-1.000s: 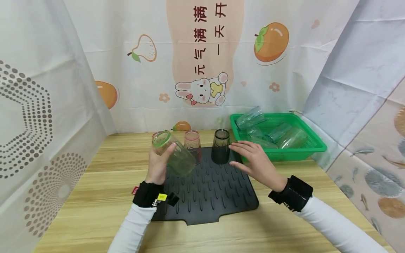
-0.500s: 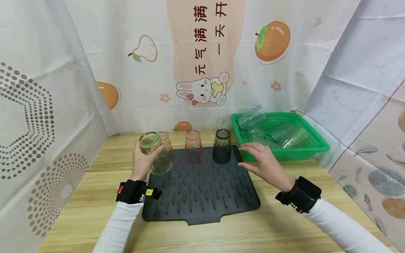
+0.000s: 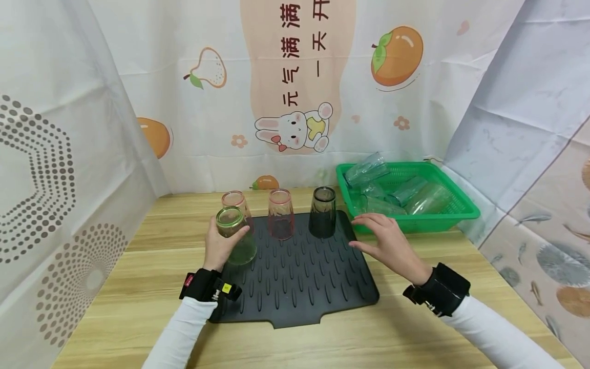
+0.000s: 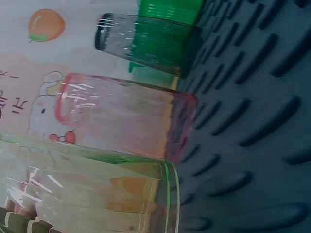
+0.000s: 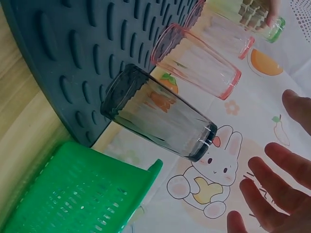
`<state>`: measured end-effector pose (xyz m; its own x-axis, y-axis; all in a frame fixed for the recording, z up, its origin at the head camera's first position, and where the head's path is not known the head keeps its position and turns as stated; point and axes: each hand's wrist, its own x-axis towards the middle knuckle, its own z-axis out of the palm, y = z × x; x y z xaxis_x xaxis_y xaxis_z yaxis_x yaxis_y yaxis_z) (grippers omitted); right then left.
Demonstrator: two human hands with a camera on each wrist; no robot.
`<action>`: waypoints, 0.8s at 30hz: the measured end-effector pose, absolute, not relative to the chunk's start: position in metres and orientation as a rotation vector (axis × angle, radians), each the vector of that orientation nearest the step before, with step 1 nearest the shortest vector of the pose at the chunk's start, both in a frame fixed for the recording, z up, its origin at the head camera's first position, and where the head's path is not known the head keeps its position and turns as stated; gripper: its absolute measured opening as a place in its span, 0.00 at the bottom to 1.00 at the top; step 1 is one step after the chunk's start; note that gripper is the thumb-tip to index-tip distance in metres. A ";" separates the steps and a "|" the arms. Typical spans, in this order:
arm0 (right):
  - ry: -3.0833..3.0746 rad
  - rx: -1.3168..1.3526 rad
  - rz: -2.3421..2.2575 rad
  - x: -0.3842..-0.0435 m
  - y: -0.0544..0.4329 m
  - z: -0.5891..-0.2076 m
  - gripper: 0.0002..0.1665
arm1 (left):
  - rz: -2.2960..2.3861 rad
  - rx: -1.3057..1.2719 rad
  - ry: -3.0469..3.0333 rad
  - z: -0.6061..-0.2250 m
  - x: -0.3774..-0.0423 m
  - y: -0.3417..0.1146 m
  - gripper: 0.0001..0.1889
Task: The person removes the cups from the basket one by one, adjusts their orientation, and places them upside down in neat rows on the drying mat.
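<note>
My left hand (image 3: pixel 219 247) grips a green-tinted glass (image 3: pixel 241 251), mouth down, over the back-left part of the black ridged drying mat (image 3: pixel 299 271). In the left wrist view the green glass's rim (image 4: pixel 173 199) is close to the mat; whether it touches I cannot tell. Behind it stands a pink glass (image 3: pixel 235 199), partly hidden. Another pink glass (image 3: pixel 281 218) and a dark grey glass (image 3: pixel 322 212) stand upside down along the mat's back edge. My right hand (image 3: pixel 389 246) is held in the air with spread fingers, holding nothing, right of the grey glass.
A green plastic basket (image 3: pixel 428 224) with several clear glasses (image 3: pixel 366 171) lying in it stands at the back right, near the mat's corner. Patterned curtains (image 3: pixel 207 128) enclose the wooden table (image 3: pixel 152 266) at the back and sides.
The green glass went from tilted to standing straight with its mouth down, while my left hand moved left, then slightly back right and nearer. My right hand shifted a little right.
</note>
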<state>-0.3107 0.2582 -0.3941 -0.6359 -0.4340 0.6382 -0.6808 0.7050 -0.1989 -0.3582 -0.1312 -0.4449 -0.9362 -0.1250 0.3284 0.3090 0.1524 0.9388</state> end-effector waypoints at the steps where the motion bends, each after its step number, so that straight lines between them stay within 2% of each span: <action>1: -2.351 0.844 0.585 -0.310 0.259 -0.395 0.29 | -1.839 -0.176 -2.122 -0.448 -0.358 -0.130 0.37; 13: -2.335 0.863 0.634 -0.309 0.260 -0.407 0.24 | -1.679 -0.270 -2.178 -0.476 -0.358 -0.130 0.41; 24: -2.322 0.864 0.638 -0.310 0.259 -0.416 0.21 | -1.669 -0.195 -2.236 -0.469 -0.357 -0.129 0.46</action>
<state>-0.3101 0.2591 -0.4156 -0.6254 -0.4247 0.6546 -0.6996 0.6768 -0.2293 -0.3567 -0.1293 -0.4687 -0.9318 -0.0935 0.3507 0.3097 0.2991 0.9026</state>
